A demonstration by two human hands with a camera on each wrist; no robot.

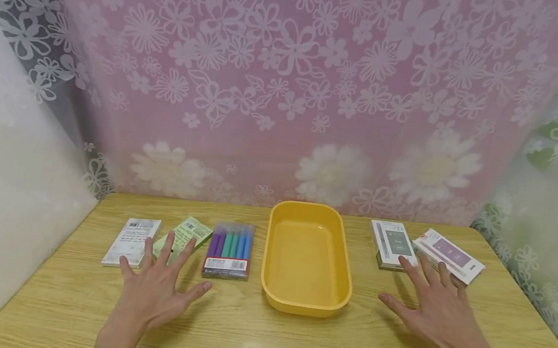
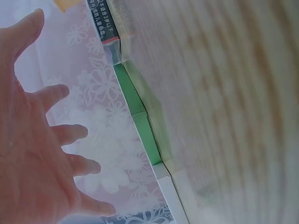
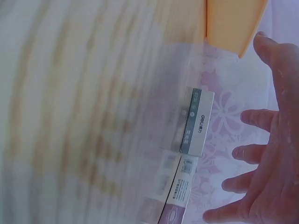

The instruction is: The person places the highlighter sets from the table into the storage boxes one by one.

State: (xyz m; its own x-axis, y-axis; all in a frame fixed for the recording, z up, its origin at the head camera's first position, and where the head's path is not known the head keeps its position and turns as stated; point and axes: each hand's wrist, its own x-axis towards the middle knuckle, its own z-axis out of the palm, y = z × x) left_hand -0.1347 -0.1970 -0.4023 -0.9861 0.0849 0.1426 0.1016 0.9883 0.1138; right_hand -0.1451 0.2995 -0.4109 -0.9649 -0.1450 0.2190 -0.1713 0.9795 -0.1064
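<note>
My left hand (image 1: pixel 154 294) hovers with fingers spread, holding nothing, just in front of a white box (image 1: pixel 131 242) and a green box (image 1: pixel 194 233). To the right of that hand lies a clear pack of purple, green and blue markers (image 1: pixel 228 250). My right hand (image 1: pixel 440 313), also spread and holding nothing, is in front of a white box with a grey-green panel (image 1: pixel 394 244) and a white box with a purple panel (image 1: pixel 449 255). In the right wrist view the hand (image 3: pixel 271 163) is apart from both boxes.
A yellow plastic tray (image 1: pixel 303 307) stands between the two groups of items, with nothing in it. The wood-grain table (image 1: pixel 221 338) extends toward me. Behind it hangs a pink flowered curtain (image 1: pixel 267 93), with pale coverings at both sides.
</note>
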